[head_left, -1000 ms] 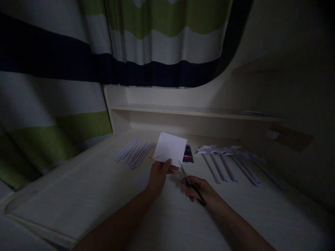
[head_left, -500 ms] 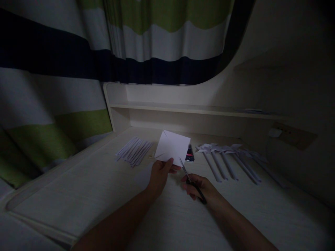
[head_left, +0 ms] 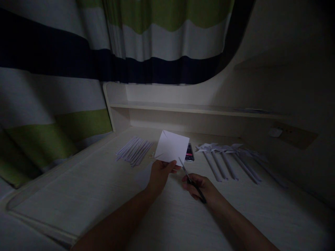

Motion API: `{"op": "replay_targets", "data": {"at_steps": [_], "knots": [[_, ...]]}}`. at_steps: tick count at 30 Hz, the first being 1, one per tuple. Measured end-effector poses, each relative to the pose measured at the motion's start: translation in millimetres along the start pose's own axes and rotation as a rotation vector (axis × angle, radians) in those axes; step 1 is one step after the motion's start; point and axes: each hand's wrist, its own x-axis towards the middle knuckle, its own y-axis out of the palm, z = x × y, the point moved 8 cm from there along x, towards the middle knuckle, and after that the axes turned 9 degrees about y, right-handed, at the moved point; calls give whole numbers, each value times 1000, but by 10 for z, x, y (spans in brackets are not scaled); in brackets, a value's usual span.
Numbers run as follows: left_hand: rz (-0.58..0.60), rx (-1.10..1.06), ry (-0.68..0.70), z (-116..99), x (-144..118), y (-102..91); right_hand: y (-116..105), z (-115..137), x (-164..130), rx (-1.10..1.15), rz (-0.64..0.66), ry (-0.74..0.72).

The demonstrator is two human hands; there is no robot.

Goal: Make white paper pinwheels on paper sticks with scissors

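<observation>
I hold a white paper square and a pair of scissors over my desk.

My left hand [head_left: 160, 173] pinches the bottom edge of the paper square [head_left: 172, 147] between thumb and fingers, and the paper stands up above the desk [head_left: 104, 188]. My right hand [head_left: 202, 186] is curled around the dark handles of the scissors [head_left: 190, 180]. The blades point up at the paper's lower right corner and touch its edge. It is too dark to tell how far the blades are open. A bunch of paper strips [head_left: 134, 151] lies to the left. A row of paper pinwheels [head_left: 227, 158] lies to the right. A small dark box [head_left: 190, 154] sits just behind the paper. A striped curtain [head_left: 78, 69] hangs behind the desk.
</observation>
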Motion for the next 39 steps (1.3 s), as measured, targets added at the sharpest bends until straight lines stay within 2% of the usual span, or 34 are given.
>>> {"op": "replay_targets", "data": {"at_steps": [9, 18, 39], "knots": [[-8, 9, -16, -32, -8, -2, -41, 50, -71, -20, -102, 52], [52, 51, -8, 23, -19, 30, -41, 35, -36, 3, -85, 9], [71, 69, -12, -15, -48, 58, -83, 39, -49, 7, -129, 25]]}}
